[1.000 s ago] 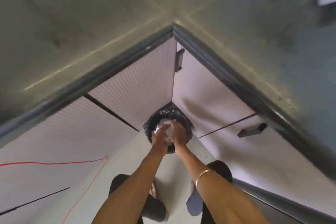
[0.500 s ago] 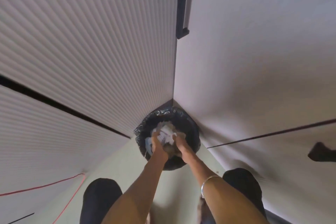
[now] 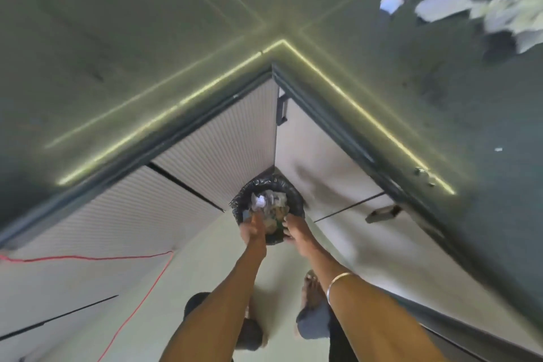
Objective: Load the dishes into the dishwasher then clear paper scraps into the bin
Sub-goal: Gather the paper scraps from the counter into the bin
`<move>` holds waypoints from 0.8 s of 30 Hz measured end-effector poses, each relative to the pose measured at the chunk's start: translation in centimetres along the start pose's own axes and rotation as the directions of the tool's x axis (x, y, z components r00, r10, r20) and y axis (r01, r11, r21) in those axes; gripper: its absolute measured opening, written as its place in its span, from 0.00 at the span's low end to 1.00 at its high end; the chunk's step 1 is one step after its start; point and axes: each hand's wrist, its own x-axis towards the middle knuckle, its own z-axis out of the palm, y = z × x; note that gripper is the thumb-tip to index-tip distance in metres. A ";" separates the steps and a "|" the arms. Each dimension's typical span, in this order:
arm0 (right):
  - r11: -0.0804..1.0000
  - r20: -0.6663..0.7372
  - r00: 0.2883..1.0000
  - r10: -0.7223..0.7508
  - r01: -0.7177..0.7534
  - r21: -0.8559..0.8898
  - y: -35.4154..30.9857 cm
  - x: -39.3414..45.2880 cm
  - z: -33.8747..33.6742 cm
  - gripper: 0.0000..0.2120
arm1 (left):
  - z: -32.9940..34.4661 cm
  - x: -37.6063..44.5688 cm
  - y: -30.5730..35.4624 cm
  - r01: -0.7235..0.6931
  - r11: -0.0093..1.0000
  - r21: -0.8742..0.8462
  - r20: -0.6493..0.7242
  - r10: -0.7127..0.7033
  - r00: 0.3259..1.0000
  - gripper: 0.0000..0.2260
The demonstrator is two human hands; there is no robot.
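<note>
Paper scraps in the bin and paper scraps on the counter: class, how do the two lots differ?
The paper scraps in the bin are crumpled into one heap inside the black liner; the paper scraps on the counter lie flatter and scattered. The binned lot sits low by both hands; the counter lot lies far off. Both are pale paper.

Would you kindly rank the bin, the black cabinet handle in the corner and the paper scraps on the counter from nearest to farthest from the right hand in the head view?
1. Bin: directly under the right hand, on the floor in the corner.
2. Cabinet handle: above the bin, on the corner door.
3. Paper scraps: far upper right, on the counter.
</note>
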 end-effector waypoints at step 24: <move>0.413 -0.007 0.788 -0.616 0.316 -0.854 -11.2 -28.4 -2.5 0.17 | -9.4 -25.0 14.0 -0.670 0.577 0.468 0.407 0.533 0.742 0.20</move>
